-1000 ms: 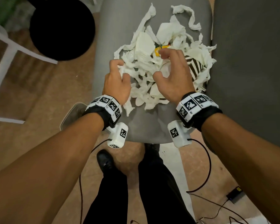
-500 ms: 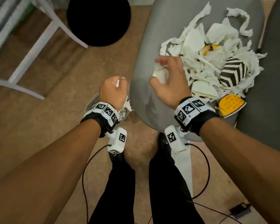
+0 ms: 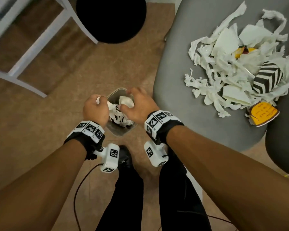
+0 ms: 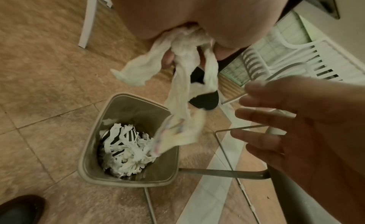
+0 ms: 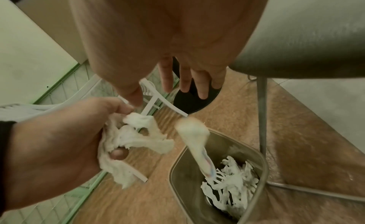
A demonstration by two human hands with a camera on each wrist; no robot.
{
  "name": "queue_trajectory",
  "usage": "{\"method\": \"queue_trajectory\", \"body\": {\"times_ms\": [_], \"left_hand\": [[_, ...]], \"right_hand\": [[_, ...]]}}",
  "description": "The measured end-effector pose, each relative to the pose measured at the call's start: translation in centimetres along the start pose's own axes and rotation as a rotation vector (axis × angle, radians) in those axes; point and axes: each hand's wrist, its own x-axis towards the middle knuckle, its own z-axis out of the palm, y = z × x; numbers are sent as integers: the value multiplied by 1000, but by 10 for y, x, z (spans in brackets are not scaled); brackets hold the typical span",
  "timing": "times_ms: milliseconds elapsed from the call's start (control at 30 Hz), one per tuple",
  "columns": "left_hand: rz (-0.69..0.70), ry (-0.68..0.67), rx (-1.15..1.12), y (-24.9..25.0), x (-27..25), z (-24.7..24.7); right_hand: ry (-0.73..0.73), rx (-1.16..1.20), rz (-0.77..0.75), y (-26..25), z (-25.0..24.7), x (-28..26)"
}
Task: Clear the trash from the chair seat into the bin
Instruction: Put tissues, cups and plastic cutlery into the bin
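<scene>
A small grey bin stands on the floor left of the grey chair seat, with white shreds and a striped scrap inside. My left hand hovers over its left rim and grips a bunch of white paper strips that hang down. My right hand is over the bin with fingers spread and holds nothing. A blurred white scrap is falling below it into the bin. A pile of trash lies on the seat: white paper, a striped cup, an orange label.
A black round stool base and a white chair frame stand on the brown floor behind the bin. A second dark seat is at the right edge. My legs, shoes and a cable are just below the bin.
Both hands left the trash pile on the seat and moved left over the bin. The left still grips its strips; the right has opened and let its scrap drop.
</scene>
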Motion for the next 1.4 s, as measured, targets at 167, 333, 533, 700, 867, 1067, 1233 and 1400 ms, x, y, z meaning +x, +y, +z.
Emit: {"method": "queue_trajectory", "body": {"times_ms": [167, 333, 533, 700, 867, 1067, 1233, 1400], "left_hand": [[41, -85, 35, -11, 3, 8], [37, -221, 104, -11, 0, 18], [105, -260, 345, 19, -5, 22], [266, -266, 374, 69, -18, 52], [537, -354, 288, 122, -46, 113], [907, -403, 529, 180, -95, 164], [960, -517, 667, 206, -102, 198], [947, -563, 801, 214, -96, 227]], "right_hand": [[-27, -13, -5, 9, 5, -3], [3, -13, -19, 17, -28, -10], [164, 71, 9, 37, -93, -23], [343, 157, 115, 76, -149, -38], [462, 106, 195, 125, -191, -58], [443, -5, 282, 170, -236, -64], [340, -143, 334, 196, -257, -48], [286, -255, 275, 208, -265, -37]]}}
